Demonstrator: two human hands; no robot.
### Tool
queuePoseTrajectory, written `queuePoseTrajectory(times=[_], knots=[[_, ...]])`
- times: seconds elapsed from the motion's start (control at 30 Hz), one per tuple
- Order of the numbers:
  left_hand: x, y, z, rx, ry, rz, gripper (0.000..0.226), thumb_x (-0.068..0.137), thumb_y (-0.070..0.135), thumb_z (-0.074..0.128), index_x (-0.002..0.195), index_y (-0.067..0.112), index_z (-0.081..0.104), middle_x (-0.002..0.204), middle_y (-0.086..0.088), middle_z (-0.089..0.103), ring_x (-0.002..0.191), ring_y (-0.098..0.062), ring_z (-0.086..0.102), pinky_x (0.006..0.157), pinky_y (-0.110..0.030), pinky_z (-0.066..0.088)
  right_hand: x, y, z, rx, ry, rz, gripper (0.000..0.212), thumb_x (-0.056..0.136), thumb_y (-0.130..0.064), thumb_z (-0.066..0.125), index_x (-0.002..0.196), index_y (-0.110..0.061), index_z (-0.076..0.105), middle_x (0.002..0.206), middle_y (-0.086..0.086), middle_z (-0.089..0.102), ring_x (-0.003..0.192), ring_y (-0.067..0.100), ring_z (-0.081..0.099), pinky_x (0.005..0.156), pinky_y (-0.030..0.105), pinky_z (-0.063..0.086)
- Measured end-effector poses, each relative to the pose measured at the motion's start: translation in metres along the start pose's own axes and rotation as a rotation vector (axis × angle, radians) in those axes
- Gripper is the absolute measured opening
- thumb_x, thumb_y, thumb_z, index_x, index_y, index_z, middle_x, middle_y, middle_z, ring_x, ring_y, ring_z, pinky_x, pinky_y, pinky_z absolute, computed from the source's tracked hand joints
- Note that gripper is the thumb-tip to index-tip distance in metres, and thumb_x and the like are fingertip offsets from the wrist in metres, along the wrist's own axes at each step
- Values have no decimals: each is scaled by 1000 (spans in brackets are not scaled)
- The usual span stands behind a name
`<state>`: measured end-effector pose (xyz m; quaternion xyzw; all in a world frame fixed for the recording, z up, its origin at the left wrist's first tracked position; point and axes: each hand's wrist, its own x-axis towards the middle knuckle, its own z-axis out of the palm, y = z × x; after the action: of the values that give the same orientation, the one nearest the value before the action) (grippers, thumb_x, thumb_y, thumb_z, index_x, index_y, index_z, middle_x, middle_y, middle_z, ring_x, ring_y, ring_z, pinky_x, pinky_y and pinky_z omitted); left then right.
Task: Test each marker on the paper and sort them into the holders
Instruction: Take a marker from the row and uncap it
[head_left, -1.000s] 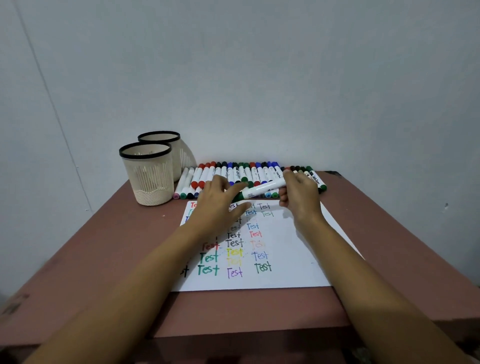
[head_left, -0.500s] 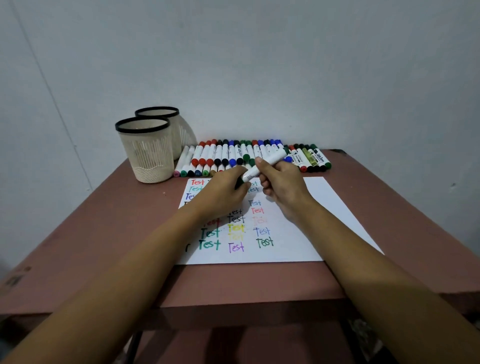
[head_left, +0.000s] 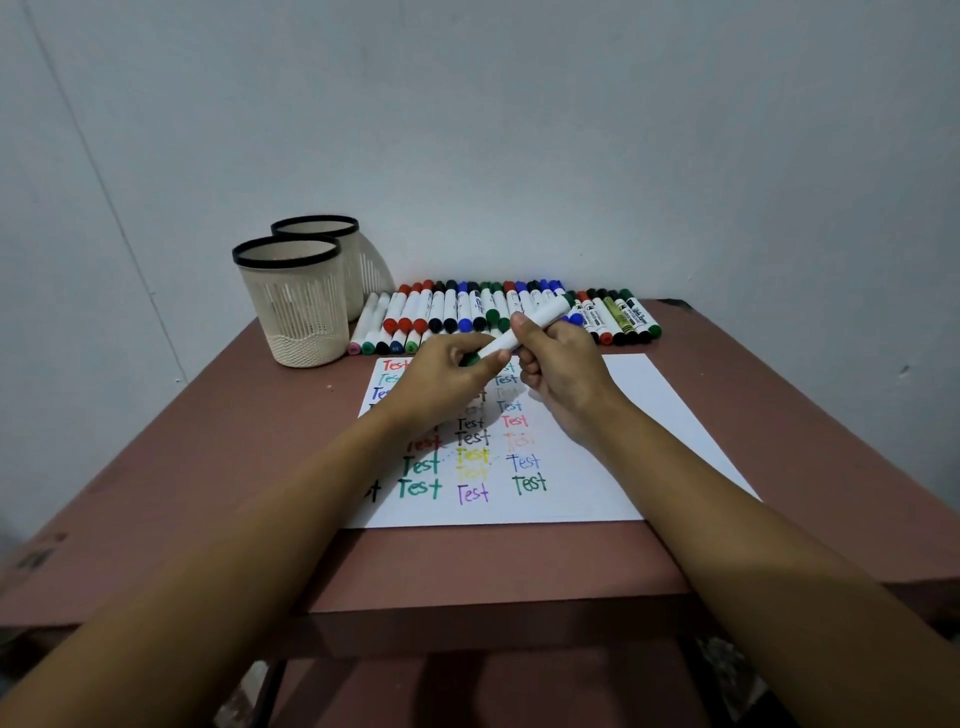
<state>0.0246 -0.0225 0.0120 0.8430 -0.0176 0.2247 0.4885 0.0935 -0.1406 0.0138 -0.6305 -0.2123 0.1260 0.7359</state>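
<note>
White paper (head_left: 655, 408), many-coloured "Test" words (head_left: 471, 456)

Plain room: bare grey wall (head_left: 571, 130), brown table (head_left: 789, 426)

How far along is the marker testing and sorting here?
Done: the paper carries many coloured "Test" words. In hand: the left hand pinches the green end of a white marker, the right hand grips its barrel. Left: a long marker row lies behind; nothing shows above the front holder or rear holder.
</note>
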Motion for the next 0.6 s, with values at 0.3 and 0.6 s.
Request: queuePoseTrajectory(times=[0.3,0.6], knots=[[1,-1,-3,38,88,-46,38,87,35,61,120,18,59,68,16,57,55,6,49,50,-6,34,-1,-9,-4,132,70,-24,18,95,-24,56,81,-14,57,62,0,46,55,9,41,51,22,34],[19,-27,-21,-255,334,-379,31,93,14,28,99,11,58,73,-3,49,65,-16,40,55,-28,31,6,-5,-27,202,273,65,13,91,-6,56,92,-15,47,78,8,57,63,17,58,55,25,52]])
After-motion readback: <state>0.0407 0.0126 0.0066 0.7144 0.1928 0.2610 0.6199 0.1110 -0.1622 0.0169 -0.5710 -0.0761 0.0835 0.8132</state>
